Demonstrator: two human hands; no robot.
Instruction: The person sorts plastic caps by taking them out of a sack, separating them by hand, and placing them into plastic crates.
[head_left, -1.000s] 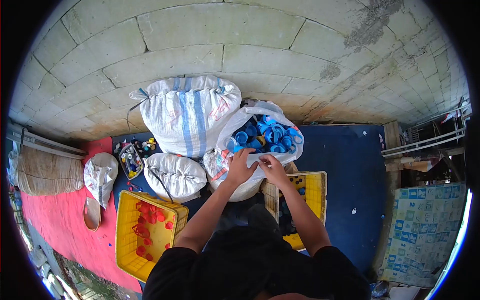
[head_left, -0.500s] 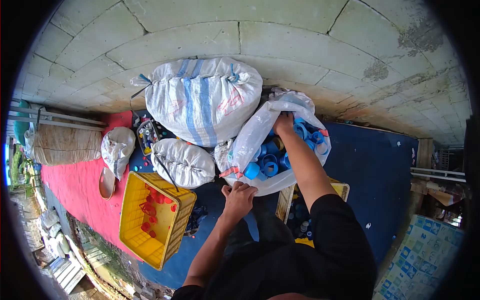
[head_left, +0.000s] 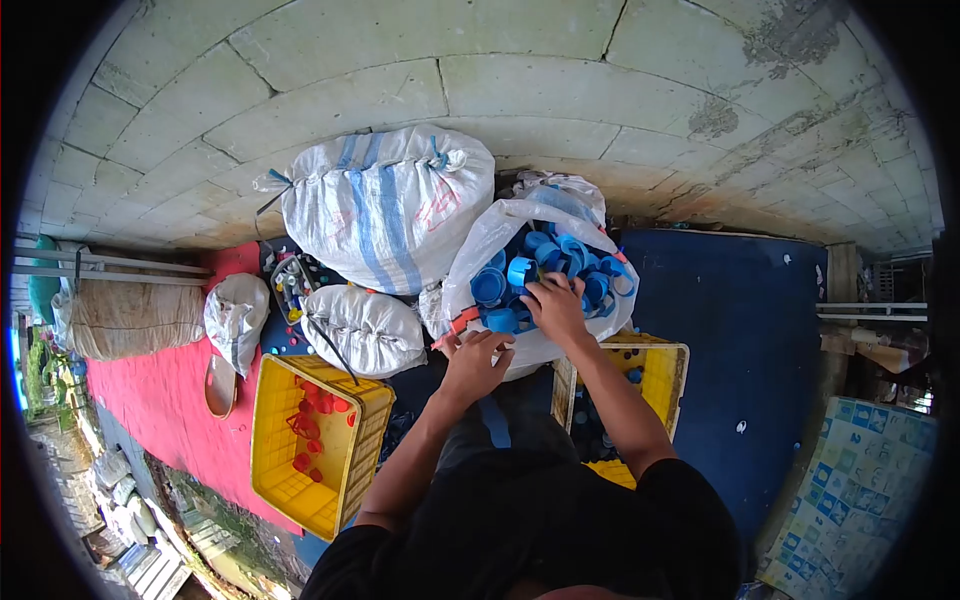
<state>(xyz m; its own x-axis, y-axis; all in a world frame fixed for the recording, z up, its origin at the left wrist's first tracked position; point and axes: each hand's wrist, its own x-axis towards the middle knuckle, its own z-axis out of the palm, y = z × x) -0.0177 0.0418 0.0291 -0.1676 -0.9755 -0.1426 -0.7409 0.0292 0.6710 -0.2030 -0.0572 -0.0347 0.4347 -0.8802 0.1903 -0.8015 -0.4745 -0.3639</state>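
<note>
Nearby, tied sacks and crates crowd the open bag.

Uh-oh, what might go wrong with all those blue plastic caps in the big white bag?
The round blue plastic caps might tumble out over the open white plastic bag's near edge if the left hand there slips.

Some could drop into the yellow rectangular plastic crate close by, mixing with the dark pieces inside.

The right hand, in among the caps, might knock some loose.
</note>
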